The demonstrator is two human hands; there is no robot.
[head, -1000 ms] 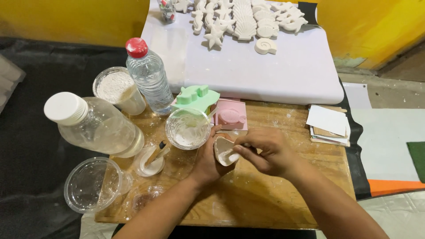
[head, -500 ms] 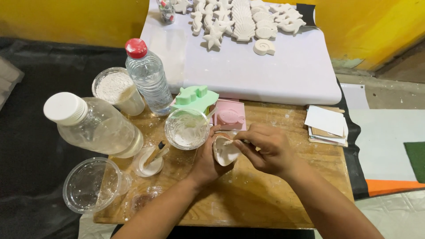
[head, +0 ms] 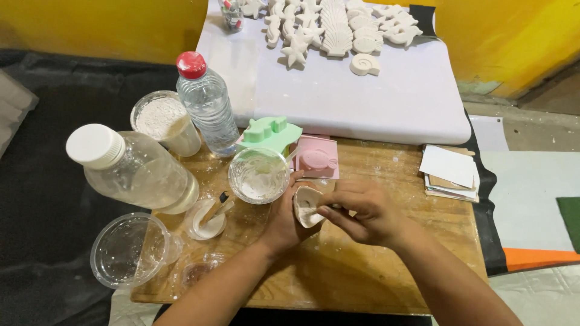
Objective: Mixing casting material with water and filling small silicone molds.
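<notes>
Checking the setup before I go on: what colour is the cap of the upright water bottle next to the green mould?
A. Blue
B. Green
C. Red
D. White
C: the upright clear water bottle beside the green mould has a red cap; the white cap is on the big jug lying on its side.

Not much is being changed here tbh. The right hand [head: 362, 212] is being slid in a bit further left, so its fingertips [head: 323, 210] are now being pressed right against the small white mold [head: 306, 205]. The mold is being tilted slightly more upright in the left hand [head: 284, 220] than a second ago.
</notes>
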